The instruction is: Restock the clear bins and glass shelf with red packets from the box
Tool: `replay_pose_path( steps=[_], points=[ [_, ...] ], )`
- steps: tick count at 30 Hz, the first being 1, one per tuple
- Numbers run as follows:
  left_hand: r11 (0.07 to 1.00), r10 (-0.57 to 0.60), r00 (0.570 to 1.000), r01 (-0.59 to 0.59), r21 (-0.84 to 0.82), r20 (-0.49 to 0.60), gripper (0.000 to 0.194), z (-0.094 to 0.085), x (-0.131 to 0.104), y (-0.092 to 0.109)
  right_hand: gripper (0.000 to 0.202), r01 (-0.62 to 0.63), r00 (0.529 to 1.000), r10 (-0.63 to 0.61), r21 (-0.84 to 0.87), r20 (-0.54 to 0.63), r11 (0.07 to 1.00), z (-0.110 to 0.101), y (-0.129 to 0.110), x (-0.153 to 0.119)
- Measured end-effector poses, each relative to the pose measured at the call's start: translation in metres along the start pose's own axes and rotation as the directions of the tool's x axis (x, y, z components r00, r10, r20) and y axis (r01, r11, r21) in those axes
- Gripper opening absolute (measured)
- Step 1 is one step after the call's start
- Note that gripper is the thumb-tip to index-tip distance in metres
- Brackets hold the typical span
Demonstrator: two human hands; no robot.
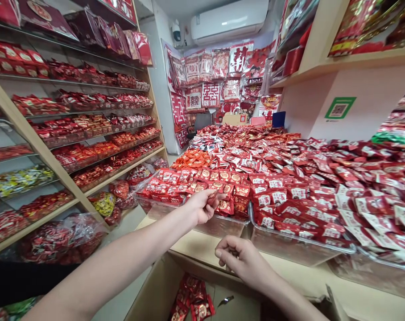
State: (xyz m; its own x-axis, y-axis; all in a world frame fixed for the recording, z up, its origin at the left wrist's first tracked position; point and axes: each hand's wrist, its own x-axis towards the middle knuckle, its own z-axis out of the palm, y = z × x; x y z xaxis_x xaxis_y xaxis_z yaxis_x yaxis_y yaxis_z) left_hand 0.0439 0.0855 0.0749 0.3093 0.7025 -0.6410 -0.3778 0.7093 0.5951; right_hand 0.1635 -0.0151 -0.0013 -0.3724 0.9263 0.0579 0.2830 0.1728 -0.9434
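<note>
Red packet (214,195): pinched in my left hand (203,207), over a clear tray (222,227) of packets (241,191).
My right hand (241,256): curled above the carton (162,285); I cannot tell whether it grips anything.
Carton contents: loose red packets (193,298).
Table (189,243): carries more filled trays (299,248) to my right.

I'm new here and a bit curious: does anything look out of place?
One small thing: a dark, shiny sliver lies in the cardboard box, to the right of the red packets there. It looks odd because it doesn't match them; I can't tell what it is.
</note>
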Motion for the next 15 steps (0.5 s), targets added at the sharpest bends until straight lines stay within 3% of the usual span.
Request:
replay_pose_path(
  steps=[9,13,15],
  points=[
    [0.987,-0.114,0.993,0.114,0.116,-0.008,0.019,0.001,0.010,0.008,0.018,-0.004,1.000,0.004,0.007,0.007,1.000,-0.001,-0.001,0.000],
    [0.983,-0.104,0.994,0.100,0.156,0.019,0.016,0.003,0.002,0.004,0.019,-0.015,1.000,0.015,0.026,0.004,1.000,0.000,0.001,0.000],
    [0.980,-0.020,0.998,0.008,0.200,0.057,0.018,0.003,-0.008,-0.004,0.021,-0.016,1.000,0.017,0.077,-0.008,0.997,-0.001,0.002,0.000]
  ],
)
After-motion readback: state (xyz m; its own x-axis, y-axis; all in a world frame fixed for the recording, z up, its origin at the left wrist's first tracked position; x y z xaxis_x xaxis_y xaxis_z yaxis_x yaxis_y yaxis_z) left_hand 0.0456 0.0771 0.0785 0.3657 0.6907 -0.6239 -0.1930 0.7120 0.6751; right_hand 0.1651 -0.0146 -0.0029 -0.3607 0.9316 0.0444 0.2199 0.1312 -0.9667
